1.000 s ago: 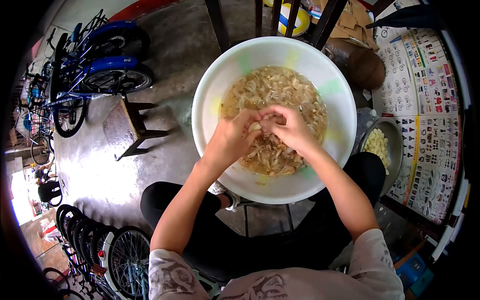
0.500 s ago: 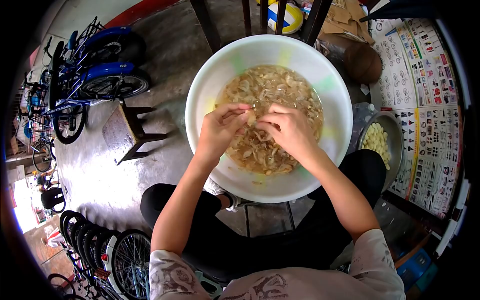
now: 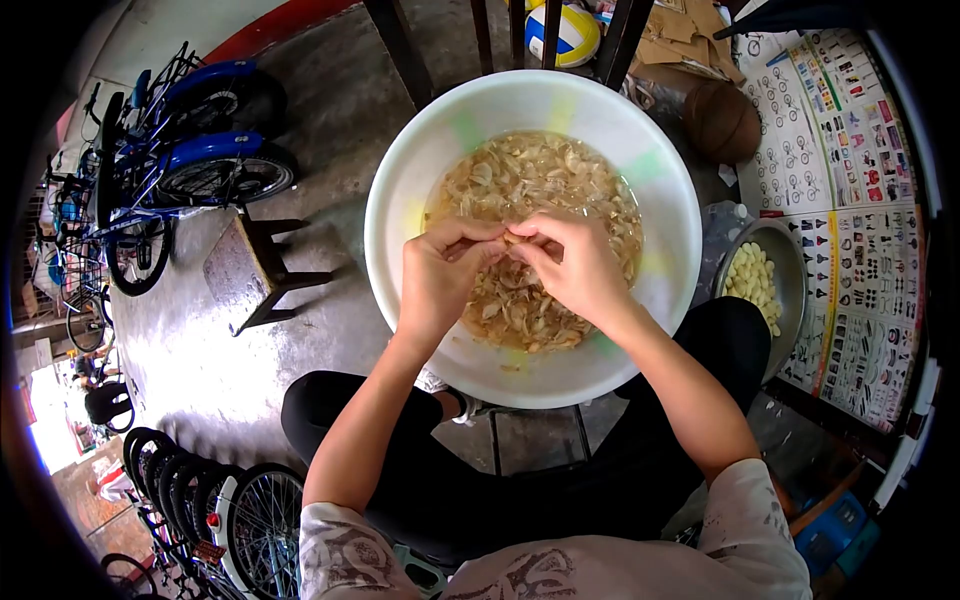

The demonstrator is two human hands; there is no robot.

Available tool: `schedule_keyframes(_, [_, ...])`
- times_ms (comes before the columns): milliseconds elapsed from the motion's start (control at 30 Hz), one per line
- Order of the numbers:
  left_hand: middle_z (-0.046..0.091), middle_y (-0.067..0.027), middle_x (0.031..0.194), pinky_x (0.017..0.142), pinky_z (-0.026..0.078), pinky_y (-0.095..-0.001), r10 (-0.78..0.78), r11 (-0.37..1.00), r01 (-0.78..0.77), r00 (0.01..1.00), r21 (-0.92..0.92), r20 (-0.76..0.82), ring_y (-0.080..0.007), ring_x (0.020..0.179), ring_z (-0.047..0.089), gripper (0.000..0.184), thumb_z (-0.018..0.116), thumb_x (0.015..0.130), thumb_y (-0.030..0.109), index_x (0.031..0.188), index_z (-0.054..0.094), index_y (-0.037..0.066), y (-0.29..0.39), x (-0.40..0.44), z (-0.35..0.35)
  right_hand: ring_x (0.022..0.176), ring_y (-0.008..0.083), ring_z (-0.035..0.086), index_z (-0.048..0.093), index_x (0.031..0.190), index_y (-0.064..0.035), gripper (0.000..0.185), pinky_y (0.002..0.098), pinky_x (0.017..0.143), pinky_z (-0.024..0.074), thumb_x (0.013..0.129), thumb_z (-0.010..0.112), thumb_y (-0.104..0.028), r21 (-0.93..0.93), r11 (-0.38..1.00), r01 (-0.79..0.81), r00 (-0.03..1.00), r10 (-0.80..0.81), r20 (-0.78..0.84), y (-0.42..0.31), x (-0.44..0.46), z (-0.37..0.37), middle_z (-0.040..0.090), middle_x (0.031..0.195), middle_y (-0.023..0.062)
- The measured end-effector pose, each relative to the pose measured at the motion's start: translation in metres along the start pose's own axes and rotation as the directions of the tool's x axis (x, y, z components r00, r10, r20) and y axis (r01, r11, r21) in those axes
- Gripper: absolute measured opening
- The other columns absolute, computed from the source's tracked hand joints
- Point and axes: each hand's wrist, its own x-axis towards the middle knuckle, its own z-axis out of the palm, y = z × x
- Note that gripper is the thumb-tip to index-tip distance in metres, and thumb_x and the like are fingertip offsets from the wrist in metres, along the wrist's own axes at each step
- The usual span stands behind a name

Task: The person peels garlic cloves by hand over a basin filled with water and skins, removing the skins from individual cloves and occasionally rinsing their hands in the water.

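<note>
A large white basin point(image 3: 660, 150) in front of me holds brownish water with papery garlic skins and cloves point(image 3: 530, 315). Over its middle, my left hand point(image 3: 437, 280) and my right hand point(image 3: 575, 262) meet fingertip to fingertip. Between their pinched thumbs and forefingers is a small brownish garlic clove point(image 3: 512, 238), mostly covered by the fingers. To the right, beside my knee, a metal bowl point(image 3: 795, 275) contains pale peeled garlic cloves point(image 3: 750, 278).
A small wooden stool point(image 3: 240, 265) stands on the left, with blue bicycles point(image 3: 215, 150) behind it and more bicycle wheels point(image 3: 265, 530) at lower left. Dark upright bars point(image 3: 480, 35), a volleyball point(image 3: 565, 35) and cardboard point(image 3: 685, 40) lie beyond the basin. A printed poster board point(image 3: 850, 220) stands right.
My hands have come closer together, fingertips now meeting around the clove. The right hand's fingers have curled in more tightly. The view has shifted slightly.
</note>
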Motion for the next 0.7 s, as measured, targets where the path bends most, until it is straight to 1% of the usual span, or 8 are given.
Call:
schedule_keyframes(133, [0.070,-0.0107,0.105,0.082,0.060,-0.0277,0.040,0.998,-0.044,0.997,0.052,0.066,-0.0161,0.095,0.069,0.016,0.063,0.092,-0.003,0.107,0.067,-0.008,-0.010,0.002,-0.001,0.074,0.0210,0.070,0.068,0.099,0.0054,0.014,0.0319,0.065,0.0546,0.086,0.067,0.002,0.034,0.996,0.086,0.996,-0.085,-0.029,0.009,0.001,-0.003,0.071,0.089,0.0149])
schedule_keyframes(233, [0.069,-0.0102,0.108,0.083,0.060,-0.0274,-0.148,0.988,0.152,0.984,-0.036,0.095,-0.0154,0.098,0.068,0.019,0.062,0.094,0.000,0.113,0.065,-0.006,0.008,0.001,-0.002,0.072,0.0179,0.068,0.068,0.102,0.0039,0.014,0.0313,0.063,0.0533,0.090,0.063,-0.003,0.122,0.991,-0.056,0.998,0.052,0.038,0.002,0.002,-0.009,0.070,0.089,0.0128])
schedule_keyframes(300, [0.068,-0.0100,0.110,0.083,0.059,-0.0272,-0.175,0.981,0.183,0.979,-0.064,0.108,-0.0156,0.099,0.068,0.021,0.061,0.095,0.000,0.115,0.063,-0.005,0.011,0.000,-0.003,0.078,0.0122,0.066,0.063,0.110,0.0007,0.017,0.0263,0.065,0.0531,0.095,0.057,-0.003,0.234,0.906,-0.353,0.927,0.304,0.220,0.000,0.003,-0.012,0.067,0.097,0.0066])
schedule_keyframes(400, [0.067,-0.0097,0.113,0.083,0.059,-0.0268,-0.215,0.967,0.231,0.967,-0.111,0.138,-0.0163,0.101,0.068,0.024,0.061,0.096,0.001,0.119,0.061,-0.003,0.013,-0.002,-0.002,0.077,0.0089,0.061,0.059,0.105,-0.0032,0.012,0.0245,0.064,0.0483,0.094,0.055,-0.005,0.429,0.769,-0.473,0.880,0.388,0.275,0.001,0.003,-0.013,0.063,0.092,0.0021])
schedule_keyframes(533, [0.070,-0.0123,0.105,0.084,0.058,-0.0268,-0.162,0.970,0.187,0.974,-0.155,0.161,-0.0183,0.100,0.069,0.026,0.063,0.095,0.002,0.120,0.059,-0.005,0.008,-0.002,-0.002,0.073,0.0076,0.056,0.056,0.099,-0.0046,0.007,0.0241,0.064,0.0452,0.092,0.053,-0.004,0.451,0.736,-0.504,0.863,0.408,0.298,0.000,0.001,-0.011,0.057,0.086,-0.0001])
schedule_keyframes(600, [0.069,-0.0124,0.107,0.083,0.058,-0.0265,-0.159,0.972,0.177,0.979,-0.152,0.127,-0.0181,0.098,0.070,0.024,0.063,0.095,0.003,0.118,0.061,-0.006,0.008,-0.002,-0.002,0.071,0.0073,0.051,0.055,0.097,-0.0053,0.007,0.0243,0.064,0.0441,0.090,0.053,-0.004,0.235,0.919,-0.318,0.937,0.267,0.224,0.008,-0.001,-0.007,0.053,0.083,-0.0027])
schedule_keyframes(667, [0.068,-0.0125,0.109,0.081,0.059,-0.0261,-0.157,0.974,0.170,0.983,-0.150,0.094,-0.0179,0.095,0.071,0.022,0.063,0.096,0.003,0.116,0.062,-0.006,0.008,-0.001,-0.002,0.069,0.0059,0.045,0.056,0.097,-0.0057,0.009,0.0230,0.064,0.0419,0.089,0.053,-0.004,0.239,0.914,-0.329,0.933,0.274,0.234,0.003,0.001,-0.009,0.049,0.081,-0.0045])
schedule_keyframes(700, [0.069,-0.0127,0.105,0.080,0.059,-0.0260,-0.150,0.977,0.158,0.987,-0.145,0.066,-0.0177,0.093,0.071,0.021,0.064,0.096,0.004,0.114,0.063,-0.007,0.007,-0.001,-0.002,0.070,0.0050,0.044,0.056,0.098,-0.0059,0.008,0.0222,0.064,0.0405,0.090,0.054,-0.005,0.432,0.786,-0.443,0.891,0.331,0.311,0.000,0.002,-0.010,0.047,0.081,-0.0050])
